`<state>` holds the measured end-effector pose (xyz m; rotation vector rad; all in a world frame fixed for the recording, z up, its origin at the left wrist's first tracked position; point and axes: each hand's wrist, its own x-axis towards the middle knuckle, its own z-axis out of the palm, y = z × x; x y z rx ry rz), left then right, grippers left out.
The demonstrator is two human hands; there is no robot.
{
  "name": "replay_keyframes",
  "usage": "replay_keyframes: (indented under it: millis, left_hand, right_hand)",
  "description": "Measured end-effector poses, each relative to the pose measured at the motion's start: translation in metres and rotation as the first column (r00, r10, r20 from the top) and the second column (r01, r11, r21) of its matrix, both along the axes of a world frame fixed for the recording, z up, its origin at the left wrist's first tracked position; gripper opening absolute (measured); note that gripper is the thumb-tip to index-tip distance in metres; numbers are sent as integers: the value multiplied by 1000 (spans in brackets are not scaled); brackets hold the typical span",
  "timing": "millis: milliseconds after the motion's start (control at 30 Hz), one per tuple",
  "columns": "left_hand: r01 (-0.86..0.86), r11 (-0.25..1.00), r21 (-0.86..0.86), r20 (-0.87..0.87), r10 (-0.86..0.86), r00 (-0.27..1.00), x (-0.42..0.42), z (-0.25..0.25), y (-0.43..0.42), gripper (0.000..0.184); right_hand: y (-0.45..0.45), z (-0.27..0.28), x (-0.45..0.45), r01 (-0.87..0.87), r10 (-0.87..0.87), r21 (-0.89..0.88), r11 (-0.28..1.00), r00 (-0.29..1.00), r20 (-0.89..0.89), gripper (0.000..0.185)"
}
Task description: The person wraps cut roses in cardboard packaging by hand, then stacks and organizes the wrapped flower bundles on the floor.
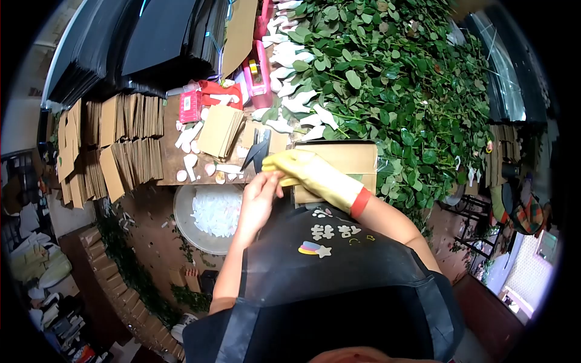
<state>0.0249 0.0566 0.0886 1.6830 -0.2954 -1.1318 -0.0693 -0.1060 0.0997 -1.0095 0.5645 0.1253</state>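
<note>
My left hand (259,192) is bare, its fingers curled and pressed together at the fingertips of my right hand (305,172). A yellow rubber glove with a red cuff covers my right hand, and its fingers bend toward the left one. Anything held between them is hidden. Just beyond the fingertips are dark flat pieces (258,150) on the table. Beneath and beyond the gloved hand is a cardboard piece (345,156) with a black edge. Left of my hands lies a stack of folded cardboard (221,132), with loose pale petals and white sleeves about it.
Leafy green stems (393,78) with white-wrapped heads (298,103) cover the right side. Pink baskets (259,75) and a red bag (221,94) stand at the back. Cardboard stacks (133,148) and black sheets (160,39) fill the left; a basin (181,209) of white pieces sits below.
</note>
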Motion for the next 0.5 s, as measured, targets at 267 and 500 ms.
replay_keyframes:
  millis: [267,500]
  left_hand:
    - [125,981,148,-18,-124,992,150,-76,-80,53]
    - [331,893,306,124,-382,916,193,-136,-135,14]
  right_hand:
    - [14,-10,10,-143,85,-232,962,967,-242,28]
    - [12,-10,13,-119,86,-202,972,982,-168,25]
